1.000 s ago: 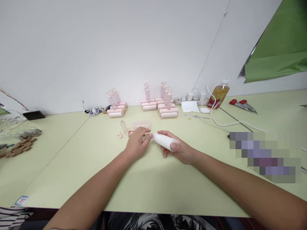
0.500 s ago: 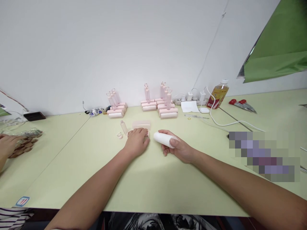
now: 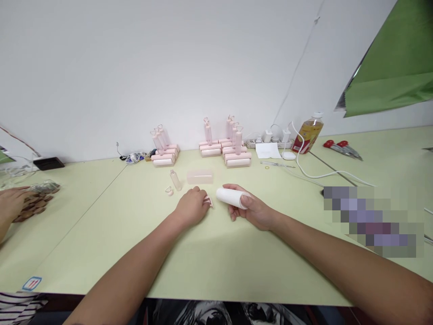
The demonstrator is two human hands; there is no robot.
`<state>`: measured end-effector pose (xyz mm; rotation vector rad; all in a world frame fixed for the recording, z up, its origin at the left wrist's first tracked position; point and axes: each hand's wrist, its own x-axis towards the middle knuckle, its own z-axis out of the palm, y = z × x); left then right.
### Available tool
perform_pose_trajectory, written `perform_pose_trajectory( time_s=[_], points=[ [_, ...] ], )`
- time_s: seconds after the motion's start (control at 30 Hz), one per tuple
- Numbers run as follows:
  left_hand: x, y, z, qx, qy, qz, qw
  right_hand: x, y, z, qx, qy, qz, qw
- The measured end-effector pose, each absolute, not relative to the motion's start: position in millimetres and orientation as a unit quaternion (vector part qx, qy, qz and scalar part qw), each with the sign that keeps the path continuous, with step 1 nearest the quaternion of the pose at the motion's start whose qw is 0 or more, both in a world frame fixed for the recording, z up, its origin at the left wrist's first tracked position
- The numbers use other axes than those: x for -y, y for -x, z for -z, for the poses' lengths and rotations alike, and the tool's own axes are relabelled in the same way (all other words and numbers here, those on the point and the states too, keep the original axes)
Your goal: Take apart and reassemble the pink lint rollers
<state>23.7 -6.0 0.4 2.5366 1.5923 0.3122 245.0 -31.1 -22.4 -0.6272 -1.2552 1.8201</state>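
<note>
My left hand [image 3: 192, 208] is closed over a pink plastic frame [image 3: 209, 201]; one end sticks out past the fingers and the rest is hidden. My right hand [image 3: 254, 208] grips a white roll [image 3: 230, 197] by its near end, tilted and held close to the frame without visible contact. Behind my left hand lies a translucent pink half-tube cover [image 3: 200, 176]. To the left of it a small clear pink bottle-shaped handle [image 3: 175, 180] stands tilted, beside a pink cap with a loop [image 3: 169, 191].
Along the wall are pink roller sets [image 3: 238, 159] with upright handles, another group [image 3: 163, 155], a power strip [image 3: 270, 143], white paper [image 3: 268, 150] and a drink bottle [image 3: 307, 133]. At far left another person's hand [image 3: 11, 203] touches brown pieces [image 3: 34, 206].
My left hand has drawn slightly toward me with the pink frame, whose end now shows beyond the fingers. More of the cover is visible. My right hand and roll stay nearly still.
</note>
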Motion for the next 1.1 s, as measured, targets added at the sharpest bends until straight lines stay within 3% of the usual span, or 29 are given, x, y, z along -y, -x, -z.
perform_pose_trajectory(
  time_s=[0.2, 0.43, 0.73, 1.1],
  points=[
    [4.9, -20.3, -6.2, -0.549, -0.819, -0.123, 0.116, 30.9, -244.9, 22.6, 0.497, 0.244, -0.726, 0.408],
    [9.4, -25.6, -10.1, -0.561, -0.671, -0.286, 0.391, 29.0, -244.5, 25.7, 0.431, 0.188, -0.793, 0.387],
    [18.4, -40.9, -26.0, -0.435, -0.478, -0.404, 0.647, 29.5, -249.3, 17.0, 0.349, 0.146, -0.891, 0.251],
    [31.2, -51.6, -23.1, -0.394, -0.479, -0.39, 0.681, 27.9, -250.2, 18.6, 0.341, 0.149, -0.92, 0.121]
  ],
)
